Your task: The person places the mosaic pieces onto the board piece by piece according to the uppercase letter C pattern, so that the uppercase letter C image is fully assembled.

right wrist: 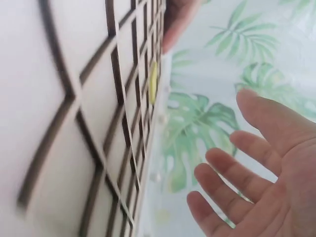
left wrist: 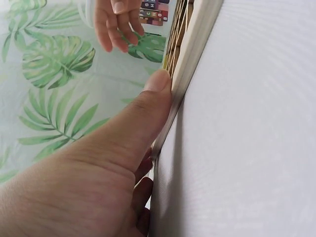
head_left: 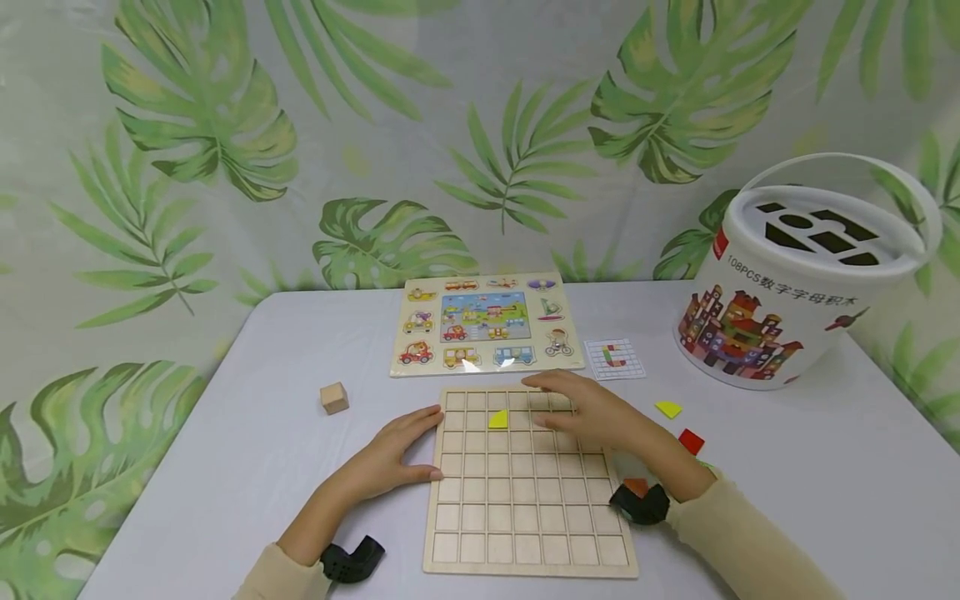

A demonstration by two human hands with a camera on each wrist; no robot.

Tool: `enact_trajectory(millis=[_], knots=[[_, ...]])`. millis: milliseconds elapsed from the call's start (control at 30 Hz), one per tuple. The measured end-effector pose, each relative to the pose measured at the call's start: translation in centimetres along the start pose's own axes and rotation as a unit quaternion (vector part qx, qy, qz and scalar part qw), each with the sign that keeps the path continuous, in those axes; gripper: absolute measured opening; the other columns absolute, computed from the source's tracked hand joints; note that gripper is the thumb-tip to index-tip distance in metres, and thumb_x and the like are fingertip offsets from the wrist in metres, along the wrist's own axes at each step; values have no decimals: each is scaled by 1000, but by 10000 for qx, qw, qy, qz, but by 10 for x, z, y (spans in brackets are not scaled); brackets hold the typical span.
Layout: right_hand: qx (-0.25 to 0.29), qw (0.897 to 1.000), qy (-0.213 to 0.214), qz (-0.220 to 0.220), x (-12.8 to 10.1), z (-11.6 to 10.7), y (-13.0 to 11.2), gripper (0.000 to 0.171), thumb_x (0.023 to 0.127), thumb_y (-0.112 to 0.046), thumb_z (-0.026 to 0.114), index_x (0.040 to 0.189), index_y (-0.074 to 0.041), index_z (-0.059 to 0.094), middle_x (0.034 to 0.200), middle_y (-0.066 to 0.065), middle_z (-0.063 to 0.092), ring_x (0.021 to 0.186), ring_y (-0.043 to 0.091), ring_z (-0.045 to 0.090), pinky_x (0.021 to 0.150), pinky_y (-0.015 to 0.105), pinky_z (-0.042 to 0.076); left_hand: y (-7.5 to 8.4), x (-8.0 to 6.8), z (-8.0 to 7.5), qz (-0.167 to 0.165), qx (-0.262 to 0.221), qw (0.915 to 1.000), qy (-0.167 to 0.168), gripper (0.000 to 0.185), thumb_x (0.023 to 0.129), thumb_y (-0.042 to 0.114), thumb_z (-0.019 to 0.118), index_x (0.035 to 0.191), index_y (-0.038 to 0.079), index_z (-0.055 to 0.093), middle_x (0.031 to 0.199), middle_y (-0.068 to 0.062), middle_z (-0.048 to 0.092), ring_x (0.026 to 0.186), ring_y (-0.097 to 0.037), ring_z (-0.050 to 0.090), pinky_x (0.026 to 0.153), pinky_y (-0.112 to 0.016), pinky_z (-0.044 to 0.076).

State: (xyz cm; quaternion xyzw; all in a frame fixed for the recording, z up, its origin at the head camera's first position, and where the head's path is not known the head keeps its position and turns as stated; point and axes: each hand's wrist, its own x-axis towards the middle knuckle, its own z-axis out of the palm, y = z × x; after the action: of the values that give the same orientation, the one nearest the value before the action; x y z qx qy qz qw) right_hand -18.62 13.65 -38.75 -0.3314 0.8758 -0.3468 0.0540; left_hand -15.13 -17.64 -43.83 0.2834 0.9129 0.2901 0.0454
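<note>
Where the grey tabletop (head_left: 225, 467) fills the lower part of the head view, a wooden grid board (head_left: 525, 500) is seen at lower centre, its square cells bare except for one yellow piece (head_left: 498, 419) set in a cell near the top row. At the right of the frame a white bucket (head_left: 795, 292) is stood, closed by a lid with shaped slots; what it contains cannot be told. Above the board, at centre, a picture puzzle board (head_left: 486, 325) is laid flat, and a small pattern card (head_left: 615, 359) is placed just to its right.

The board's left edge is touched by the left hand (head_left: 397, 454), thumb pressed against it, nothing grasped. The right hand (head_left: 592, 408) is held flat, fingers straight, over the board's upper right cells, nothing grasped. A yellow tile (head_left: 668, 408) and a red tile (head_left: 691, 441) are seen just right of it. A wooden cube (head_left: 334, 397) is left at centre left.
</note>
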Motion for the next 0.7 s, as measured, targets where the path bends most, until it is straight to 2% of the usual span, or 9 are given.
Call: enact_trajectory(millis=[167, 400, 533, 700], knots=[[-330, 9987, 373, 141, -26, -19, 7, 51, 75, -34, 58, 122, -26, 40, 122, -6, 38, 110, 15, 36, 85, 40, 34, 0, 0, 0, -10, 40, 10000, 16, 78, 67, 53, 56, 130, 18, 27, 134, 6, 21, 120, -16, 18, 95, -38, 17], [-465, 9934, 552, 889, -69, -40, 30, 50, 74, -40, 56, 120, -27, 41, 122, -3, 39, 108, 20, 37, 83, 44, 34, -1, 0, 0, -18, 50, 10000, 3, 78, 67, 53, 56, 130, 18, 27, 134, 8, 20, 120, -14, 17, 95, -38, 17], [-530, 9890, 671, 1209, -94, -52, 43, 50, 73, -39, 57, 118, -22, 43, 118, -3, 42, 103, 20, 41, 80, 46, 36, -1, 1, 1, -29, 56, 10000, 0, 77, 67, 53, 55, 130, 19, 27, 134, 9, 20, 120, -14, 17, 95, -38, 17], [-638, 9794, 668, 1798, -120, -57, 58, 53, 73, -36, 60, 117, -11, 44, 113, 7, 47, 97, 26, 45, 75, 45, 40, -1, 0, 1, -36, 16, 10000, -3, 78, 66, 54, 56, 130, 19, 27, 134, 8, 21, 120, -15, 17, 95, -38, 17]])
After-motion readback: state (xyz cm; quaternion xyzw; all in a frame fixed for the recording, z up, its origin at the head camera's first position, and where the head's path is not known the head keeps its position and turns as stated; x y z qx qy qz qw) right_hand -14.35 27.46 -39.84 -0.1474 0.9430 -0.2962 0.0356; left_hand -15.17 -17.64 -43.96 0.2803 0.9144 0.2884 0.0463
